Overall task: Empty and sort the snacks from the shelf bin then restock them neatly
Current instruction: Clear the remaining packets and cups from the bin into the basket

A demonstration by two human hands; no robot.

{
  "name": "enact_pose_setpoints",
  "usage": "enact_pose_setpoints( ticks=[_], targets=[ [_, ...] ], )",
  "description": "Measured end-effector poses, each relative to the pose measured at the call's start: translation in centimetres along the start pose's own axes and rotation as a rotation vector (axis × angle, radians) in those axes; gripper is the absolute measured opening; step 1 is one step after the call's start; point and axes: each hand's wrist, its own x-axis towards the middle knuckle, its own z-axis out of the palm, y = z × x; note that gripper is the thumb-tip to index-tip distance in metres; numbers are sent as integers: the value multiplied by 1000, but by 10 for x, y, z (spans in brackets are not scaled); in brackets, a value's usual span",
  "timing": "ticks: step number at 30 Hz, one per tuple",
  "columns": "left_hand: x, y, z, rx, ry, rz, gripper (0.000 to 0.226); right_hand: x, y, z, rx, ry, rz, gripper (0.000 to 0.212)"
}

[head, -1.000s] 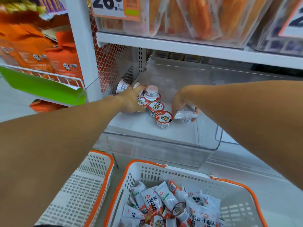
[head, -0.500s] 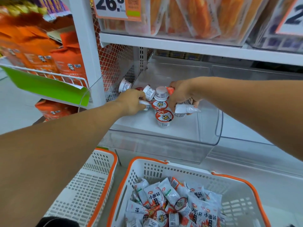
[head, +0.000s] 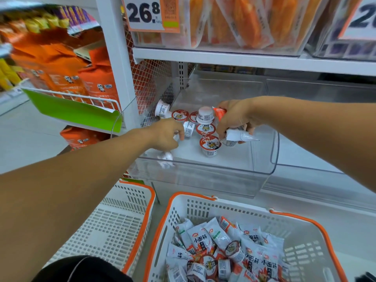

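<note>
Near basket: a white perforated plastic basket point(head: 301, 226) with orange rim, directly below the hands, holds a loose heap of glossy silver-and-red snack sachets point(head: 200, 240) and a few foil-lidded cups.
Side basket: a second white basket point(head: 114, 226), same make, sits to its left; I can see nothing in it.
Bin: the clear acrylic shelf bin point(head: 213, 176) has a low curved front wall and smooth, glaring sides.
Left hand: the left hand point(head: 165, 134) is down in the bin, fingers curled round a small white cup point(head: 188, 129) lying on its side.
Right hand: the right hand point(head: 234, 117) is closed on a bunch of crinkly sachets point(head: 238, 136), a red end poking out above the fist.
Key relation: the remaining cups point(head: 209, 144), short round tubs with red printed lids, stand between the two hands, touching or nearly so; the left hand is slightly nearer, the right looks full.
Far: the white metal shelf point(head: 244, 60) above carries orange packets.
</note>
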Motion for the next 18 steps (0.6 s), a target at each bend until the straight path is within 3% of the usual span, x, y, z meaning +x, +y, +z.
enact_pose_setpoints(
  ticks=[7,10,15,18],
  targets=[
    [0,13,-7,-167,-314,-145,38,-2,-6,11,-59,-13,-24,65],
    [-6,10,-25,-78,-430,-196,36,1,-11,11,-94,0,-45,67],
    [-11,5,-33,28,-607,-299,53,9,-19,10,-108,11,-55,61],
    [-10,-2,-28,96,-620,-297,56,14,-18,12,-102,-17,-21,54]
  ],
)
